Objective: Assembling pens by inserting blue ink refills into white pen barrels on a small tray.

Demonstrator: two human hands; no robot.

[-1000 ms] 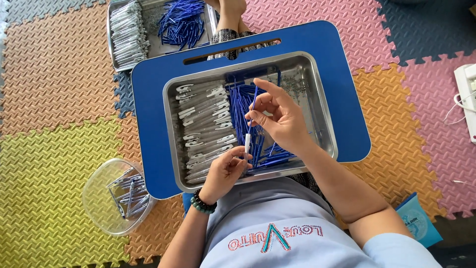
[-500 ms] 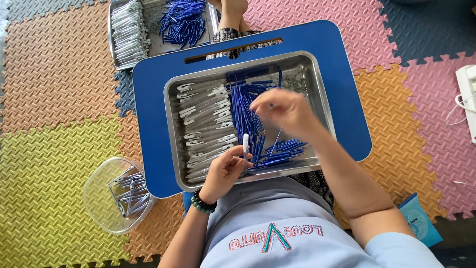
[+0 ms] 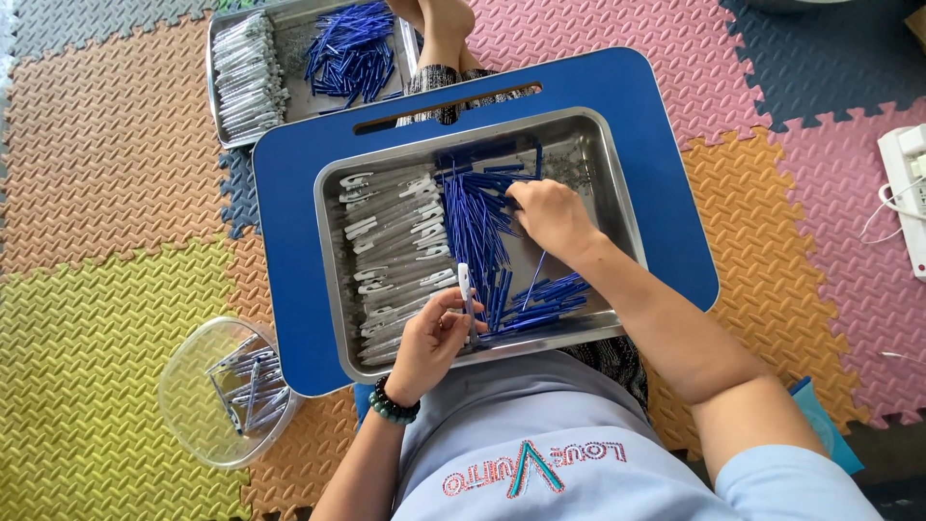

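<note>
The right hand [image 3: 550, 217] has come down since a second ago, when it was raised over the tray [image 3: 617, 207] pinching a thin piece; now it lies knuckles-up on the blue tubes [image 3: 473, 232] at the centre of the frame, fingers curled into the pile, and whether they grip one I cannot tell; the left hand [image 3: 434, 338], lower centre, has hardly shifted and holds a white piece [image 3: 465, 285] upright between closed fingers, at the tray's near edge; the white clips [image 3: 391, 256] fill the tray's left half as before; the tray sits on a blue lap board [image 3: 289, 193]; a second tray [image 3: 294, 96] of the same parts lies in the upper left; a clear bowl [image 3: 193, 396] with finished pieces stays at lower left on the foam mat [image 3: 106, 174].
</note>
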